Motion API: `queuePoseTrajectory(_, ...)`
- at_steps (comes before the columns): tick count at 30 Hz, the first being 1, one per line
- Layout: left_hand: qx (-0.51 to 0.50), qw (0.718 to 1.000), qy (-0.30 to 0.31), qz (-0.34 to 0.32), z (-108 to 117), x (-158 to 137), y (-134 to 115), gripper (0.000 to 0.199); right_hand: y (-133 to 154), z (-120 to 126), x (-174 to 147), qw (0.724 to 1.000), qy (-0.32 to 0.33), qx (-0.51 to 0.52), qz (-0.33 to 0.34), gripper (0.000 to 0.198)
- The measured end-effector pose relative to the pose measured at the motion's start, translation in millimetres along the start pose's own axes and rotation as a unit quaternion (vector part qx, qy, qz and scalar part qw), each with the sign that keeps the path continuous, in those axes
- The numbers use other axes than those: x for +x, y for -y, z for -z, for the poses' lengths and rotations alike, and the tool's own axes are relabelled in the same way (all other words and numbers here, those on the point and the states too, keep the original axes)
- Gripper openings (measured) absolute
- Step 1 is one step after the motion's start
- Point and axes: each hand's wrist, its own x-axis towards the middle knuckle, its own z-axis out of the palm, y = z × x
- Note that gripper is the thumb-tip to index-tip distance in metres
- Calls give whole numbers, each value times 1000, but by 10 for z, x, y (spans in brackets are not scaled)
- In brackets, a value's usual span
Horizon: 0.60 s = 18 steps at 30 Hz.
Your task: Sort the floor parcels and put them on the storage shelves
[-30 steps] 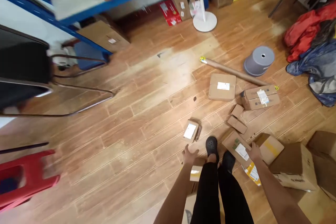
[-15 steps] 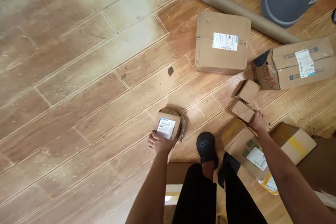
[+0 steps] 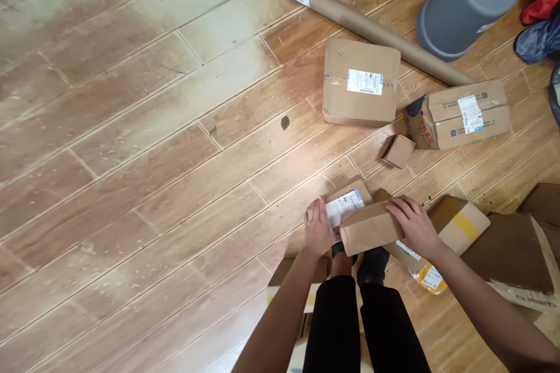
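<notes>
My left hand [image 3: 319, 227] is closed on the near left side of a small cardboard box with a white shipping label [image 3: 343, 207]. My right hand [image 3: 415, 226] grips the right end of a plain brown cardboard box [image 3: 371, 227]. The two boxes are close together above my feet, the plain one overlapping part of the labelled one. Whether they touch cannot be made out. Beyond my right hand, another small plain box [image 3: 399, 151] lies on the floor. The fingertips of both hands are partly hidden by the boxes.
A large labelled carton [image 3: 362, 81], a crumpled carton [image 3: 468, 116], a long cardboard tube [image 3: 376, 32] and a grey cylindrical bin [image 3: 464, 6] stand or lie ahead. More cartons [image 3: 507, 256] are at the right, and another carton [image 3: 289, 280] is beside my left leg. Dark clothing [image 3: 540, 41] lies far right.
My left hand has brought the labelled box rightward. My right hand has lifted the plain box off the floor and moved it left and toward me, so the boxes now overlap in view.
</notes>
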Motion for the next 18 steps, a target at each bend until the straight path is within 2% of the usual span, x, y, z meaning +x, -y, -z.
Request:
queuePoseTrajectory(2,-20,998,-16,-49,38,-11,-36,112,110,96,110,999,19,-15,23,92)
queuePoseTrajectory(5,-66,989,-25,-132,114,-52,90,105,155,232,249,996,37,43,72,93)
queuePoseTrajectory(8,-108,978,-37,-172,165,-97,282,94,60,269,465,975,62,180,112,98)
queuePoseTrajectory(10,-127,973,-54,-183,175,-117,387,83,-117,159,711,947,43,308,81,101)
queuePoseTrajectory(11,-130,971,-67,-187,172,-123,429,78,-239,60,868,932,1,362,16,101)
queuePoseTrajectory(12,-131,969,-83,-190,163,-126,468,73,-380,-63,1043,913,-55,396,-82,102)
queuePoseTrajectory(14,-125,970,-112,-176,131,-124,534,67,-682,-343,1414,844,-170,362,-358,110)
queuePoseTrajectory(15,-121,972,-124,-161,109,-119,564,65,-827,-483,1589,802,-186,321,-468,120)
queuePoseTrajectory(16,-118,973,-131,-147,87,-112,590,64,-957,-611,1743,769,-186,285,-541,129)
queuePoseTrajectory(17,-117,975,-134,-134,67,-104,611,63,-1066,-724,1867,750,-181,266,-578,133)
queuePoseTrajectory(18,-116,976,-137,-124,54,-97,625,62,-1148,-818,1954,741,-183,265,-589,133)
